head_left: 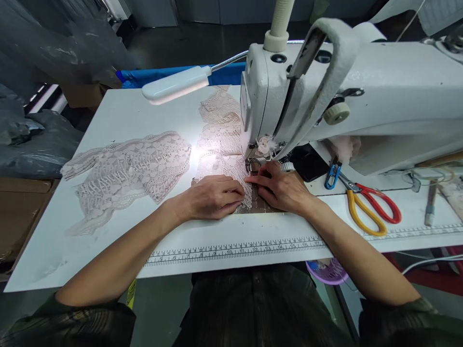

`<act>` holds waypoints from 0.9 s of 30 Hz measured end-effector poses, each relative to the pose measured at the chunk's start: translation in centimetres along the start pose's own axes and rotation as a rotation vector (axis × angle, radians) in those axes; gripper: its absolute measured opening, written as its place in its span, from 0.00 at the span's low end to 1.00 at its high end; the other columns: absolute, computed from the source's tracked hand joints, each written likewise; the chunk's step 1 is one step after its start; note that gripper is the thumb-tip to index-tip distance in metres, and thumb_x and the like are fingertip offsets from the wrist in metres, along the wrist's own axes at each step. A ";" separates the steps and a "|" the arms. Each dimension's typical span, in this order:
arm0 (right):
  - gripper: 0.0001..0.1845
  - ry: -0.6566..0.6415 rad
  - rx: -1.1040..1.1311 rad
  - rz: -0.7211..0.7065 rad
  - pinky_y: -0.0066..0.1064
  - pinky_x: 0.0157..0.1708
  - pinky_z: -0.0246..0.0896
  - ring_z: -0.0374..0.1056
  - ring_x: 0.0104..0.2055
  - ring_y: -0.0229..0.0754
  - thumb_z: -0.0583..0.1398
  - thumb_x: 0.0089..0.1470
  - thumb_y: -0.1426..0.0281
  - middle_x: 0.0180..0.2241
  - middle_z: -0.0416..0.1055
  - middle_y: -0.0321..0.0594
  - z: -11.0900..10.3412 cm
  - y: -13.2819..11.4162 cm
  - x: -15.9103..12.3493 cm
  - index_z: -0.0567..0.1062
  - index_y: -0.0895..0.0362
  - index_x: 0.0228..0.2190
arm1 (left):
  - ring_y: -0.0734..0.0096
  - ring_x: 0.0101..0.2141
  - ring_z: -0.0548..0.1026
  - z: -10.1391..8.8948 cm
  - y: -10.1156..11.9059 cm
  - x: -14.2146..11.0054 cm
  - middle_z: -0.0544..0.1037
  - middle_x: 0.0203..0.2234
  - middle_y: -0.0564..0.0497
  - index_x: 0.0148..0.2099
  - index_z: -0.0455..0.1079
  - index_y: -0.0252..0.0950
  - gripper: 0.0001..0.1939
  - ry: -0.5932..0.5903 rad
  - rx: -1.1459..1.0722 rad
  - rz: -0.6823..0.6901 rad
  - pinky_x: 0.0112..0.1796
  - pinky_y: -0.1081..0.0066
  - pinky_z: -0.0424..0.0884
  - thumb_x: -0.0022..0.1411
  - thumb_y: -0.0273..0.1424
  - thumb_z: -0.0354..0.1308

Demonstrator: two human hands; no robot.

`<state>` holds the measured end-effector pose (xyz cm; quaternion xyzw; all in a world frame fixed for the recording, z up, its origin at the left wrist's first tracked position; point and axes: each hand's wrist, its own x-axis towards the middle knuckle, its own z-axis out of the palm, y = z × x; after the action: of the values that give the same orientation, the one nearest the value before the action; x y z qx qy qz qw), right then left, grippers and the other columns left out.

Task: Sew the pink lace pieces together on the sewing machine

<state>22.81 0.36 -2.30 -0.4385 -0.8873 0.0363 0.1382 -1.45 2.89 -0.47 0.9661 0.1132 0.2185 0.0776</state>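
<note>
Touching the lace (220, 137), seemingly to flatten it, your right hand (284, 187) spread its fingers (258, 180); whether your left hand (215, 196) pinched was unclear.

The lamp (177, 86) washes out the lace (220, 137) on its near side with glare. Beyond the lamp, the floor (181, 46) is dim.

Sewing machine (394, 82) cut off at right; left hand (216, 196) hides some lace (227, 165)

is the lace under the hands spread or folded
Mostly spread: the lace lies out across the table beyond the left hand, its pattern showing; cannot tell whether hidden parts are folded.
</note>
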 end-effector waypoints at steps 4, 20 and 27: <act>0.20 -0.005 -0.029 0.045 0.38 0.39 0.63 0.64 0.44 0.50 0.55 0.61 0.68 0.46 0.70 0.48 0.0 -0.1 0.2 0.75 0.50 0.54 | 0.71 0.34 0.79 0.4 -0.1 0.0 0.82 0.36 0.49 0.39 0.76 0.34 0.08 0.054 0.046 -0.011 0.36 0.69 0.77 0.66 0.25 0.55; 0.20 0.079 0.055 0.049 0.35 0.35 0.63 0.65 0.37 0.45 0.55 0.62 0.67 0.44 0.70 0.49 0.1 -0.2 -0.1 0.76 0.52 0.53 | 0.69 0.35 0.80 1.6 -0.1 0.6 0.82 0.35 0.48 0.39 0.75 0.32 0.04 0.227 0.120 -0.067 0.43 0.64 0.80 0.64 0.24 0.58; 0.19 0.274 0.328 0.141 0.33 0.41 0.66 0.68 0.40 0.42 0.51 0.62 0.72 0.38 0.71 0.44 0.4 0.9 -0.9 0.78 0.55 0.48 | 0.71 0.35 0.78 2.1 -0.2 0.4 0.81 0.36 0.48 0.38 0.74 0.33 0.06 0.195 0.076 -0.131 0.47 0.59 0.77 0.67 0.25 0.56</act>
<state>23.93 0.21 -3.07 -0.4721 -0.8096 0.1300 0.3238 -0.22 2.98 -2.22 0.9331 0.1914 0.3012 0.0437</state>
